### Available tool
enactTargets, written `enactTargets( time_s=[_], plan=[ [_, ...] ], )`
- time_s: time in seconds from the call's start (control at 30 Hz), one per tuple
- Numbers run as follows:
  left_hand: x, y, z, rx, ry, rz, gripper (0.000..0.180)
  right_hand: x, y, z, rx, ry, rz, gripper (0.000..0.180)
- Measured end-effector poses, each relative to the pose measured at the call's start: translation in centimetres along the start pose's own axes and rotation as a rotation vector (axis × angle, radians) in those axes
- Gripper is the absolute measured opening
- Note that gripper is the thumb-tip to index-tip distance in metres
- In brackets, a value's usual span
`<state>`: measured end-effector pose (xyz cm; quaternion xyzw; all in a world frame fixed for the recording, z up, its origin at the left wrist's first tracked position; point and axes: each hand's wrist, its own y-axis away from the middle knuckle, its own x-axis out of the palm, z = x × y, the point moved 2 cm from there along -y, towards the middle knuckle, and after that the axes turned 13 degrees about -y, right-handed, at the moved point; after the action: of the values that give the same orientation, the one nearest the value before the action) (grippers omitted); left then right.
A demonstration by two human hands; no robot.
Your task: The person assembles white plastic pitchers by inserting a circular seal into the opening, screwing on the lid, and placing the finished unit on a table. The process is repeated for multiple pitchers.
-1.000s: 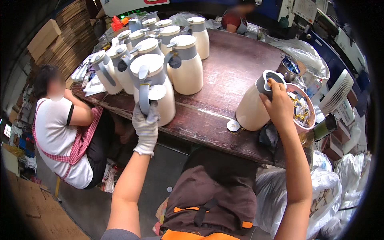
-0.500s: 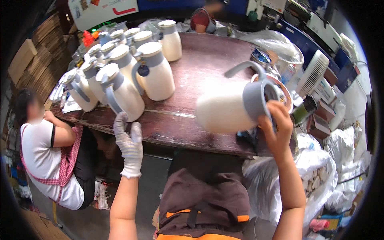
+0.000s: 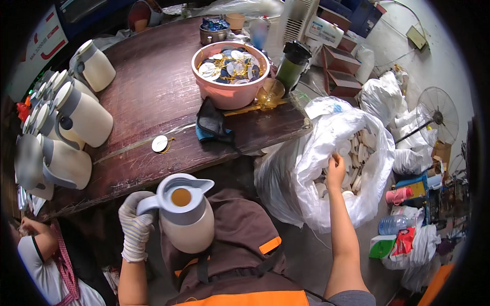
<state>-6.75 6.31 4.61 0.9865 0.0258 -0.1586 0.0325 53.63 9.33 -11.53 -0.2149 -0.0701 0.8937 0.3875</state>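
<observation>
My left hand (image 3: 135, 224), in a striped work glove, grips the grey handle of a cream jug (image 3: 188, 232) with a grey collar and an open top. The jug is upright in front of my brown apron, below the edge of the wooden table (image 3: 153, 92). My bare right hand (image 3: 336, 168) reaches into an open white plastic bag (image 3: 332, 204) to my right. Its bent fingers touch the white round lids (image 3: 360, 150) heaped inside. Whether they hold one is unclear.
Several more cream jugs (image 3: 84, 117) stand along the table's left side. A pink bowl (image 3: 229, 99) of small discs, a dark cloth (image 3: 212, 122) and a loose round cap (image 3: 160, 144) lie on it. Another person (image 3: 41, 260) sits at lower left. Bags and a fan (image 3: 439, 115) crowd the right.
The jug went from my right hand, tilted over the table edge, to my left hand and now stands upright at my lap. My right hand moved into the bag. The view swung right.
</observation>
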Motion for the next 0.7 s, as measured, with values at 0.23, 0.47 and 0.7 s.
enactTargets(
  time_s=[0.23, 0.47, 0.7],
  plan=[
    [5.2, -0.3, -1.3, -0.024, -0.219, 0.269, 0.036, 3.0, 0.9, -16.1, -0.134, 0.613, 0.439, 0.07],
    [4.9, 1.1, -0.5, -0.198, -0.063, 0.242, 0.035, 3.2, 2.6, -7.5, 0.523, -0.403, -0.128, 0.057],
    [5.6, 0.8, -0.2, -0.149, -0.106, 0.267, 0.033, 2.8, 5.9, 14.5, 0.112, -0.872, 0.142, 0.07]
  ],
)
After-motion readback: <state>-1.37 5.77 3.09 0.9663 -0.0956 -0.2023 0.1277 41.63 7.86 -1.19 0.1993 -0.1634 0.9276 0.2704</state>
